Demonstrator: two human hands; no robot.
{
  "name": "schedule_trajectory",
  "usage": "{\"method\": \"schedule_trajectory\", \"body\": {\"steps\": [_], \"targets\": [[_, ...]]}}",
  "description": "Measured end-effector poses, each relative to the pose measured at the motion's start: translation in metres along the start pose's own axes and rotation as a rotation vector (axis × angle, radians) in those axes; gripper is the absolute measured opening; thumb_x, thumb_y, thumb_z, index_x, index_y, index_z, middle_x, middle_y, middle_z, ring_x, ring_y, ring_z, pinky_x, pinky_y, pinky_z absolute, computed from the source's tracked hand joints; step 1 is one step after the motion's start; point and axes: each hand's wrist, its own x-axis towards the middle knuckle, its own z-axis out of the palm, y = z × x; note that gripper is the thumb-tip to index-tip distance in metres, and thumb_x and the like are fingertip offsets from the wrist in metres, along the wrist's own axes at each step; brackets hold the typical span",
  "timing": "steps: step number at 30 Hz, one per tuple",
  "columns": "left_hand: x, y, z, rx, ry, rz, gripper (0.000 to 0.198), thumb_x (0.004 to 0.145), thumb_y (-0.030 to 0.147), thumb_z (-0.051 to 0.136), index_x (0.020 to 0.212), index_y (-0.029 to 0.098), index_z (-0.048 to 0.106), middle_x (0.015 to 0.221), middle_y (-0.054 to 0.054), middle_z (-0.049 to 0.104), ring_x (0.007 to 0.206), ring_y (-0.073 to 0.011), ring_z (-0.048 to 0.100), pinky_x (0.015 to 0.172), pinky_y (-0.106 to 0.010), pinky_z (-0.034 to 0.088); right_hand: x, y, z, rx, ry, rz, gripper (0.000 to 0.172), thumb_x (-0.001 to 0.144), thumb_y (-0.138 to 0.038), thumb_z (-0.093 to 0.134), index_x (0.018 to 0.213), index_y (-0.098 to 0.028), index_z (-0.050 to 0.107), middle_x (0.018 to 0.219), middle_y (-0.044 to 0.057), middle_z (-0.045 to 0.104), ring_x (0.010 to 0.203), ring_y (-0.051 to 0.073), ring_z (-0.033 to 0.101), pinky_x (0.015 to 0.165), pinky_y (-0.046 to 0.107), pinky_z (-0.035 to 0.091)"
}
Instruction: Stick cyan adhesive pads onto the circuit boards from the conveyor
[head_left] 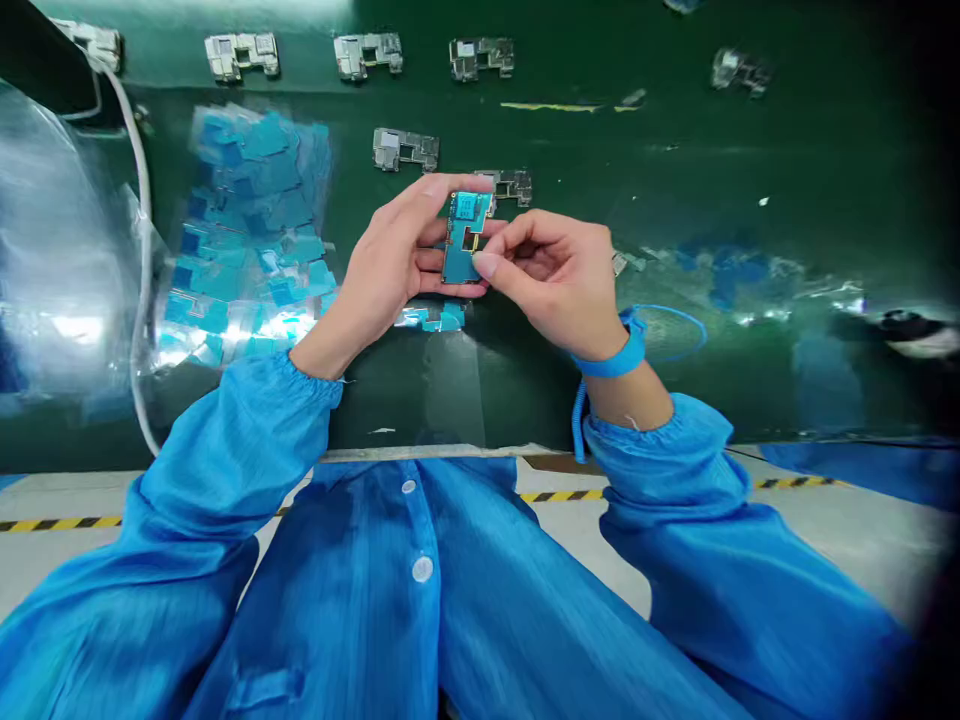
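Observation:
My left hand (401,240) holds a small circuit board (459,262) upright over the green bench, thumb along its top edge and fingers behind and below it. A blue film covers much of the board's face. At the board's lower right, my right hand (562,265) pinches with thumb and forefinger at its edge; whether the fingertips grip the film or the board itself is too small to tell. A blue wrist strap (615,358) with a coiled cord circles my right wrist. Just behind the held board lies another circuit board (516,187).
Blue film pieces (255,220) lie in a clear bag to the left, beside a white cable (139,200). Several boards form a row along the back, among them one board (367,55). A crumpled clear plastic sheet (60,250) covers the far left of the green bench (600,160).

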Motion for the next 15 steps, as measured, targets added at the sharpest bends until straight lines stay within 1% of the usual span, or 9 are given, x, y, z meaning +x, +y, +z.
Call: {"method": "schedule_trajectory", "body": {"steps": [4,10,15], "targets": [[-0.0011,0.0005,0.0026,0.019,0.011,-0.008,0.041,0.108,0.059,0.062,0.132,0.027,0.073,0.13,-0.008,0.087,0.106,-0.0298,0.088,0.09,-0.043,0.077,-0.0003,-0.0003,-0.0003,0.003,-0.007,0.026,0.052,0.089,-0.074,0.09,0.084,-0.025,0.075,0.086,0.003,0.075,0.107,0.026,0.08,0.1,0.044,0.072],[-0.0001,0.0006,0.0026,0.017,0.011,-0.007,0.038,0.11,0.057,0.059,0.131,0.028,0.071,0.128,-0.006,0.088,0.101,-0.0271,0.088,0.089,-0.043,0.077,-0.0001,0.0001,-0.0001,0.024,-0.001,0.031,0.049,0.089,-0.071,0.092,0.084,-0.025,0.075,0.087,0.003,0.075,0.108,0.027,0.08,0.098,0.043,0.072],[0.0008,-0.0006,0.0006,0.018,0.014,0.003,0.039,0.107,0.059,0.062,0.128,0.027,0.073,0.123,-0.007,0.088,0.101,-0.0294,0.088,0.089,-0.046,0.077,-0.0006,-0.0014,0.0018,0.036,-0.005,0.039,0.051,0.087,-0.073,0.092,0.083,-0.025,0.075,0.087,0.003,0.075,0.108,0.027,0.08,0.096,0.043,0.072]]}}
